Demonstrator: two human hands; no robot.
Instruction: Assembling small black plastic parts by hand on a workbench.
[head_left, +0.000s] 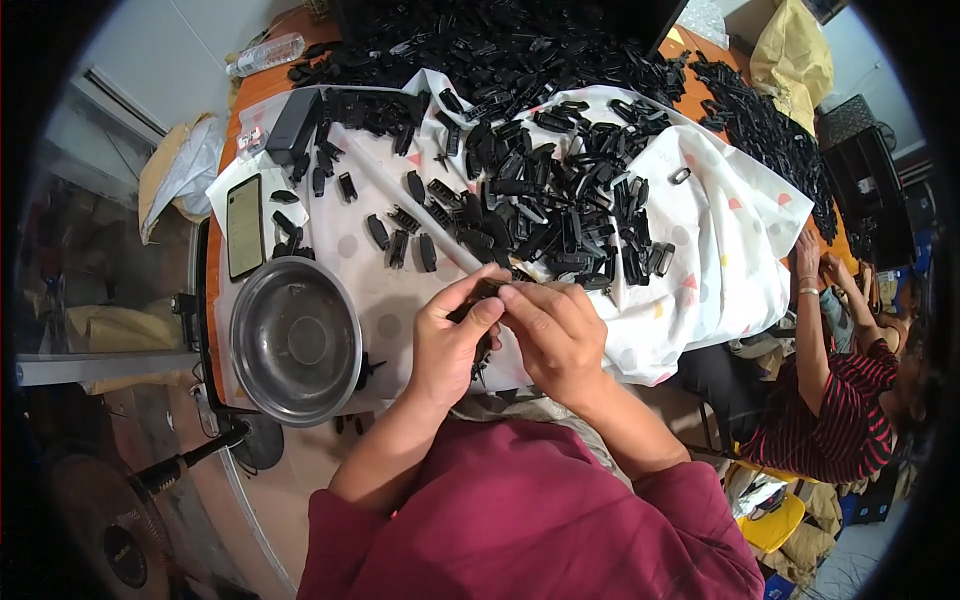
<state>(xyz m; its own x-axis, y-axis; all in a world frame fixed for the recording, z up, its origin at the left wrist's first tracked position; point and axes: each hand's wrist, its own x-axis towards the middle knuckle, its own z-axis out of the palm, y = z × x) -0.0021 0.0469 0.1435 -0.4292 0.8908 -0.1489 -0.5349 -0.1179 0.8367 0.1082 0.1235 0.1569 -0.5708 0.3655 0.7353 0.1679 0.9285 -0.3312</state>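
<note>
My left hand [447, 338] is closed around small dark plastic pieces [487, 289], with its thumb pressed against them. The fingertips of my right hand [557, 334] meet the same pieces from the right, pinched close to my left index finger. Fingers hide most of what is held, so its exact shape does not show. Just beyond my hands lies a loose pile of small black plastic parts [520, 187], several with comb-like slots, on a white patterned cloth [740, 262]. A few separate black parts [427, 252] lie left of the pile.
A metal bowl [349, 335] stands at the table's left edge, near a phone [245, 228] and a dark box [293, 127]. A larger black heap [480, 50] covers the back. On the right, a person in a striped shirt [830, 425] works at the table. A fan [115, 520] stands lower left.
</note>
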